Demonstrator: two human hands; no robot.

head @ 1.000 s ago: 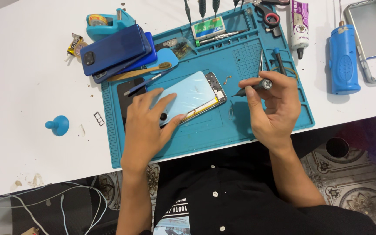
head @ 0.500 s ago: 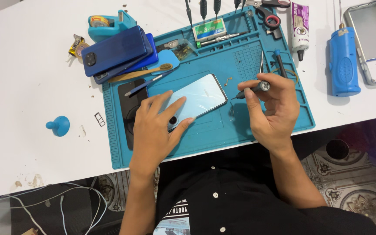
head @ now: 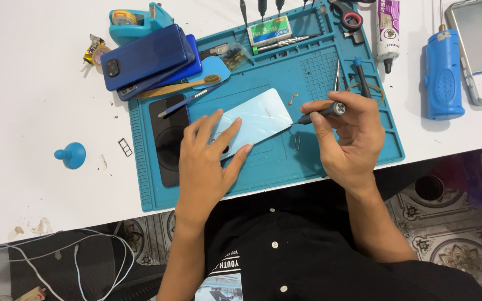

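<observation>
A pale blue phone (head: 258,117) lies back up on the teal work mat (head: 341,150). My left hand (head: 207,161) rests flat on the phone's near end, fingers spread. My right hand (head: 347,139) holds a small dark screwdriver (head: 322,113) by its handle; the tip points left, close to the phone's right edge. A tiny gold part (head: 294,99) lies on the mat just above the tip.
A black phone screen (head: 168,142) lies at the mat's left. Stacked dark blue phones (head: 149,58), a wooden spudger (head: 177,88), tape dispenser (head: 132,19), tweezers (head: 337,75), glue tube (head: 387,30), blue tool (head: 443,81), clear case (head: 481,50), blue suction cup (head: 71,155).
The phone was turned over: its open inside faced up a second ago, now the pale blue back faces up. My left hand now lies flat on it. My right hand barely moved.
</observation>
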